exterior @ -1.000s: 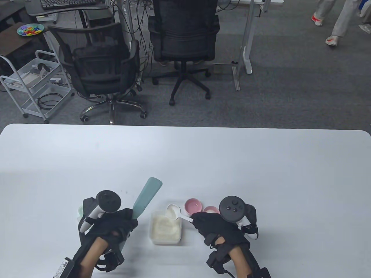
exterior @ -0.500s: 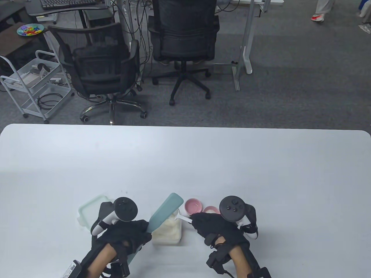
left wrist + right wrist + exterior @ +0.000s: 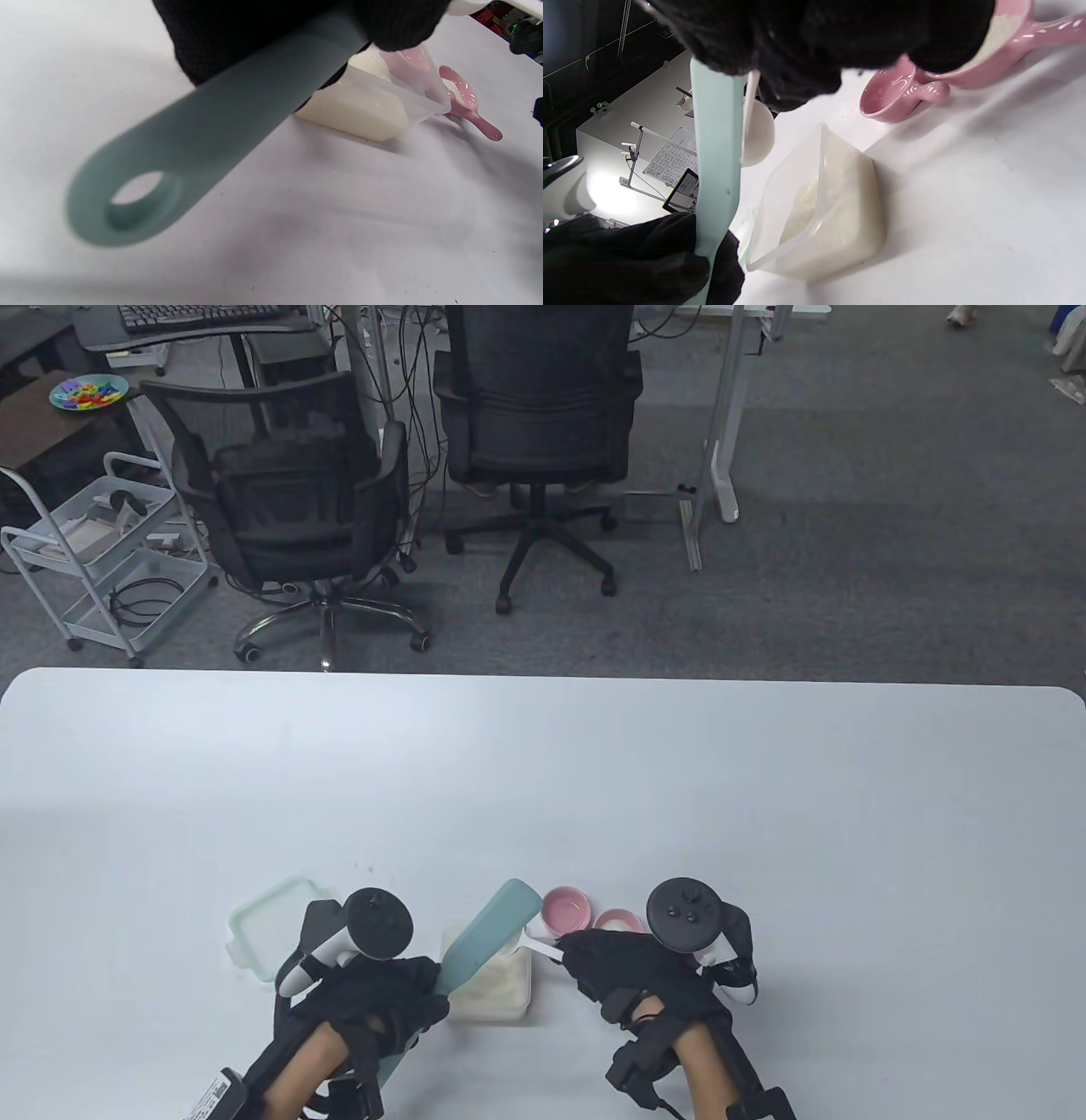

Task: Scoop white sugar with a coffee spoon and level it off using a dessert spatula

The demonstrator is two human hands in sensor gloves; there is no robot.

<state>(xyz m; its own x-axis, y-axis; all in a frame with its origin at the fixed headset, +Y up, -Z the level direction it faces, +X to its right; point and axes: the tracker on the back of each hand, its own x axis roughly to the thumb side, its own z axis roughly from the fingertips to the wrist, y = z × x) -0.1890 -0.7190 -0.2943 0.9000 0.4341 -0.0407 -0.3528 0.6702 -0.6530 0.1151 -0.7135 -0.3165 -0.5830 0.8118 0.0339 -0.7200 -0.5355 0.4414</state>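
spoon bowl (image 3: 533, 931): hidden under the spatula (image 3: 485, 937) blade — fill unreadable
spatula handle: blurred in the left wrist view
forearms: cut off at the bottom edge

Table cam looked steeply down from above toward the office; both wrist cams sat close, sharing the sugar container (image 3: 373, 106).

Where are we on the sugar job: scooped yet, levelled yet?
Scooping looks done: the right hand holds the white plastic coffee spoon above the clear plastic sugar tub. Levelling is in hand: the left hand has the teal silicone dessert spatula laid across the spoon. The finishing sweep is left.
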